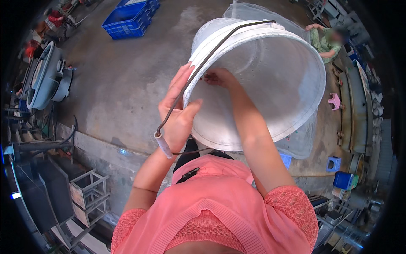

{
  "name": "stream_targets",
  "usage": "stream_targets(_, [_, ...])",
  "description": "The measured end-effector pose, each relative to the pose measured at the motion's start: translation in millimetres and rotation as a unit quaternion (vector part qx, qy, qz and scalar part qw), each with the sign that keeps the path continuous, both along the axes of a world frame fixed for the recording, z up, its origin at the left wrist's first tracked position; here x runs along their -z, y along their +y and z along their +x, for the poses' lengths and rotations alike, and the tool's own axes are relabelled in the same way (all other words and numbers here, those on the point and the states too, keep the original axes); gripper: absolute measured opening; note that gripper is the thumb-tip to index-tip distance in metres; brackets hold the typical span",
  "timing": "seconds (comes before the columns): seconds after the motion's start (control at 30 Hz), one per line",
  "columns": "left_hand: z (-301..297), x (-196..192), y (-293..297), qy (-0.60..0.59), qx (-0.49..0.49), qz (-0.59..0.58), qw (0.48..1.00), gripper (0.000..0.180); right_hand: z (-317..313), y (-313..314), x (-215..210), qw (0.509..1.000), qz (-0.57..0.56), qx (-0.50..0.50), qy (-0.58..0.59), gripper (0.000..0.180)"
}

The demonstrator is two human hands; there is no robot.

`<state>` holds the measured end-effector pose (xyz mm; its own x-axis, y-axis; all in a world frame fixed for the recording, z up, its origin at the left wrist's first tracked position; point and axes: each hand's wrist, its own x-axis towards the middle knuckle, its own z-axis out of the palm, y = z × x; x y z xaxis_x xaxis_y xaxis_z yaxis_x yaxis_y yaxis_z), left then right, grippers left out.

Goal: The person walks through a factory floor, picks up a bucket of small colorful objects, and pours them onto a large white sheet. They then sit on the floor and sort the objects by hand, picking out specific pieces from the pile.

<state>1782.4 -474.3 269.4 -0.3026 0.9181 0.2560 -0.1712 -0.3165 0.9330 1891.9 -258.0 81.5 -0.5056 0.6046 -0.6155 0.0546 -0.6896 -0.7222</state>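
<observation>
A large white bucket is tilted in front of me, with its open mouth turned toward me. My left hand is closed on its left rim, fingers along the outside and thumb over the edge. The bucket's dark wire handle arcs past that hand, and its pale grip lies across my left wrist. Inside the bucket, my right hand is close to the left inner wall. Its fingers are curled together by a tiny dark bit, too small to name.
Clear plastic sheeting lies around and behind the bucket. Blue crates stand on the floor at the far left. A person in green sits at the far right, with a pink stool nearer. Metal frames stand at lower left.
</observation>
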Motion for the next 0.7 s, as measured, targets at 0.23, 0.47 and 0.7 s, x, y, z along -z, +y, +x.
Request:
stream_targets(0.23, [0, 1, -3, 0.035, -0.019, -0.009, 0.999, 0.056, -18, -22, -10, 0.987, 0.124, -0.106, -0.007, 0.026])
stream_targets(0.47, [2, 29, 2, 0.055, -0.043, -0.005, 0.998, 0.056, -28, -54, 2, 0.984, 0.142, -0.106, -0.006, 0.029])
stream_targets(0.7, [-25, 70, -13, 0.009, -0.181, -0.161, 0.97, 0.057, 55, -105, -37, 0.973, -0.034, -0.025, 0.229, 0.012])
